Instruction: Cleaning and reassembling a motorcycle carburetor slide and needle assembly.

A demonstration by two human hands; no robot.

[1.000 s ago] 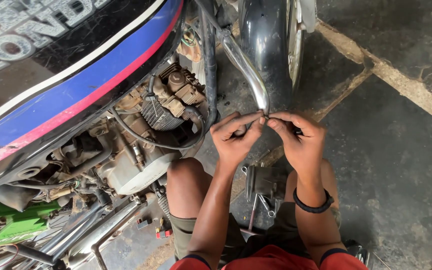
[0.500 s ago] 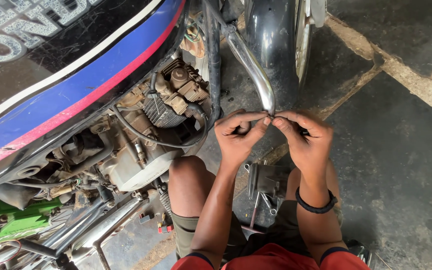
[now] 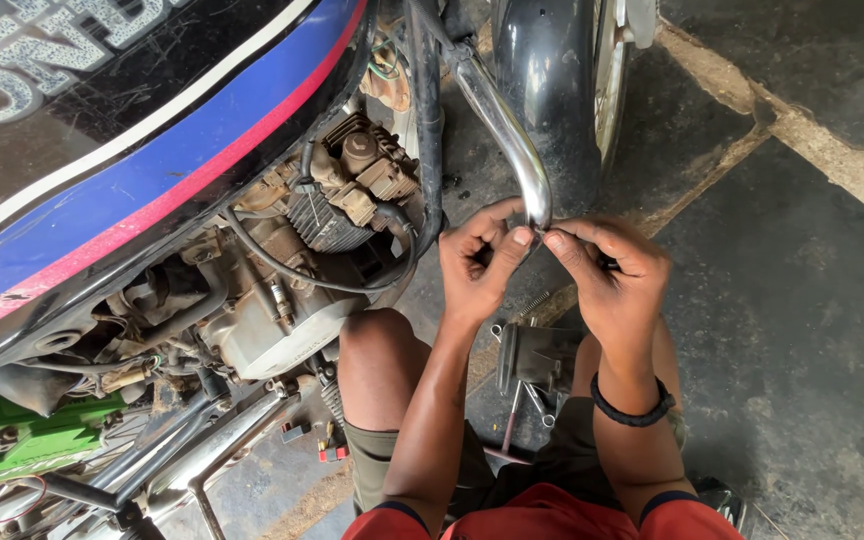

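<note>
Head view shows the left hand (image 3: 480, 262) and right hand (image 3: 607, 275) meeting fingertip to fingertip, pinching a small part too tiny to identify, just under the chrome exhaust pipe (image 3: 507, 130). Below the wrists lies a dark metal housing (image 3: 537, 358).

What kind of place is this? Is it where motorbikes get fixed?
Probably a motorbike repair spot. A motorcycle's bare engine stands on a stained concrete floor, loose tools lie between the person's knees, and both hands work near the chrome pipe.
</note>
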